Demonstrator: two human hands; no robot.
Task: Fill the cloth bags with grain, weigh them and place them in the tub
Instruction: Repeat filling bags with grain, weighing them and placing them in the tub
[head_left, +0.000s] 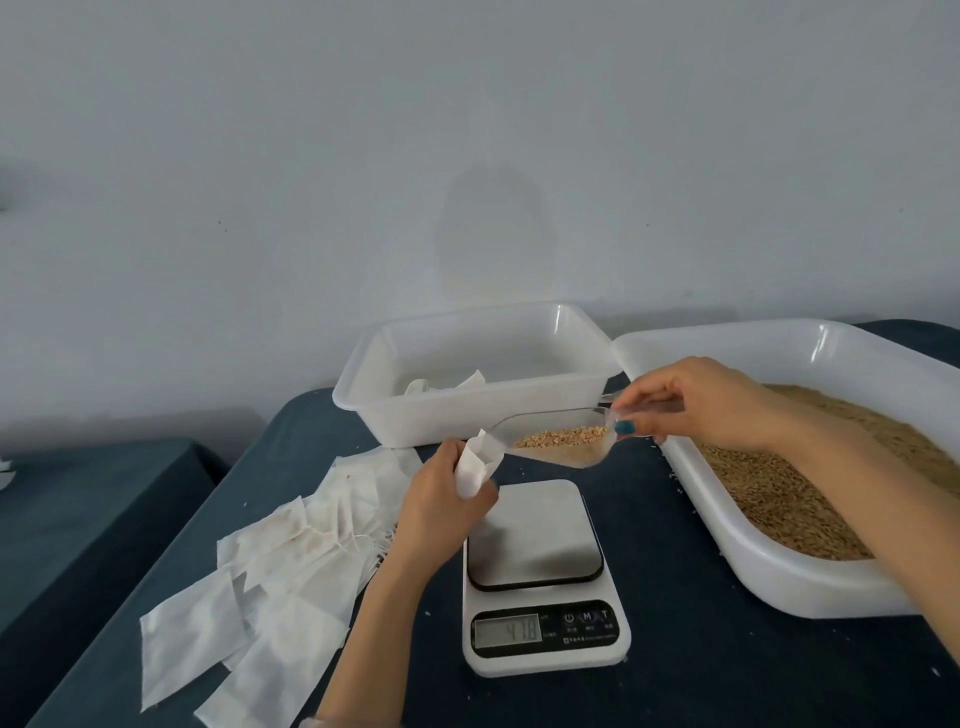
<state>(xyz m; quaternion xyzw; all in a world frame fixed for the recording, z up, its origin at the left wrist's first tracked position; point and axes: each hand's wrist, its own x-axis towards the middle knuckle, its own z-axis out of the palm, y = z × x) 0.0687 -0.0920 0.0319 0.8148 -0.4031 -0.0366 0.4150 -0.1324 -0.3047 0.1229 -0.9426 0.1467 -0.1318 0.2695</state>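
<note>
Fingers (448, 457) round bag (474, 467), scoop (584, 453)

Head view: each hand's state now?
Left hand: grips a white cloth bag.
Right hand: pinches the handle of a clear scoop with grain in it.

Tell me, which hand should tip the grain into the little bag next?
Probably the right hand: it holds the clear scoop of grain, its tip at the mouth of the cloth bag. The left hand is busy gripping that bag.
</note>
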